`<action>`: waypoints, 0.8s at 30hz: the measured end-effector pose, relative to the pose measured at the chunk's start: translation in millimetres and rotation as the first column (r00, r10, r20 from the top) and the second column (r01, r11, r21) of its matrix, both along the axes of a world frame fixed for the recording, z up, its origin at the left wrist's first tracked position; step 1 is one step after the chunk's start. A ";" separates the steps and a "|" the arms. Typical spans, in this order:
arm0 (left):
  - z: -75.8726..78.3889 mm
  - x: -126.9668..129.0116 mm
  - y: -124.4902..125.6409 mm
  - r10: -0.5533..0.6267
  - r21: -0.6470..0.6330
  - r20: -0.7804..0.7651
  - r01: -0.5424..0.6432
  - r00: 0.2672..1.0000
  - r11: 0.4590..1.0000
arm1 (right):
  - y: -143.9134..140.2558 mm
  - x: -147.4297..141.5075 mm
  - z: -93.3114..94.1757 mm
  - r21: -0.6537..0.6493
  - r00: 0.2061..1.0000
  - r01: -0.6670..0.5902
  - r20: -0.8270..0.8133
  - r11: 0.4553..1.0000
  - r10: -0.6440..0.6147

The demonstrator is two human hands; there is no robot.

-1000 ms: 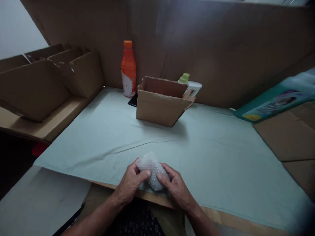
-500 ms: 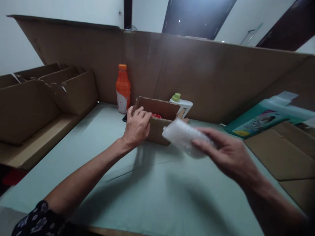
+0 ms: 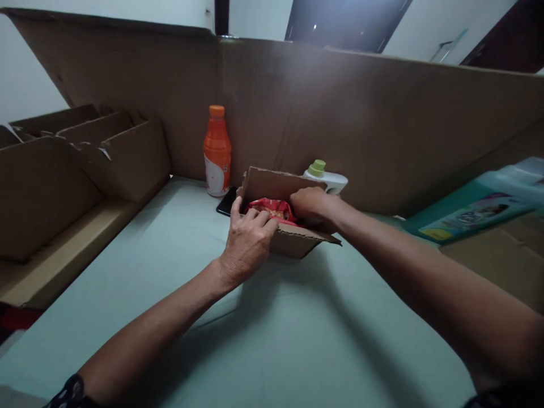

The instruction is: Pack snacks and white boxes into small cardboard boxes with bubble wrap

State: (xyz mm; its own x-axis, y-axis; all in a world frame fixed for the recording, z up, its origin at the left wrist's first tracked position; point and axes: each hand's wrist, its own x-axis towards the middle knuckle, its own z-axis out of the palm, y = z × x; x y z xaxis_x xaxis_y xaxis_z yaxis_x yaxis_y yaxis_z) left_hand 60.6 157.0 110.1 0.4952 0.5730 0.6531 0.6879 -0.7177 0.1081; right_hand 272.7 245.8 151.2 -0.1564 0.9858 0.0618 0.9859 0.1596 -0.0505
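Observation:
A small open cardboard box (image 3: 293, 245) stands on the table with a red packet (image 3: 272, 207) inside it. My left hand (image 3: 250, 241) grips the box's near left edge, its fingers bent over the rim. Curled and pointing down, my right hand (image 3: 312, 205) reaches into the right side of the box beside the red packet. The box hides its fingertips and whatever they hold. The bubble-wrap-like white packet from before is out of sight.
Behind the box are an orange bottle (image 3: 217, 150), a black phone-like object (image 3: 226, 202) and a white bottle with a green cap (image 3: 335, 181). Divided cardboard bins (image 3: 131, 158) stand left. A teal liquid jug (image 3: 467, 204) lies right. Tall cardboard (image 3: 361, 119) borders the table's back.
My right hand has moved from the front right into the box, and the white packet has gone from sight. The box's near flap tilts outward more. My left hand stays on its edge.

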 end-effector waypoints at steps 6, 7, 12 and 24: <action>1.2 3.6 1.4 -0.007 -0.033 0.031 0.008 1.000 0.999 | -20.7 4.5 21.6 -0.141 0.996 -0.017 0.085 0.990 0.029; -0.6 1.0 0.1 0.007 -0.015 0.069 -0.006 0.998 1.000 | -33.0 9.4 30.8 -0.096 0.997 -0.017 0.072 0.995 0.024; -29.5 -34.9 5.0 0.104 -0.093 0.391 -0.073 0.915 0.993 | -121.3 49.1 35.8 0.464 0.946 0.258 -0.298 0.848 -0.125; -66.0 -5.9 17.4 0.170 -0.553 0.794 0.578 0.584 0.600 | -129.5 34.8 -96.5 0.063 0.576 0.353 -0.801 0.933 -0.164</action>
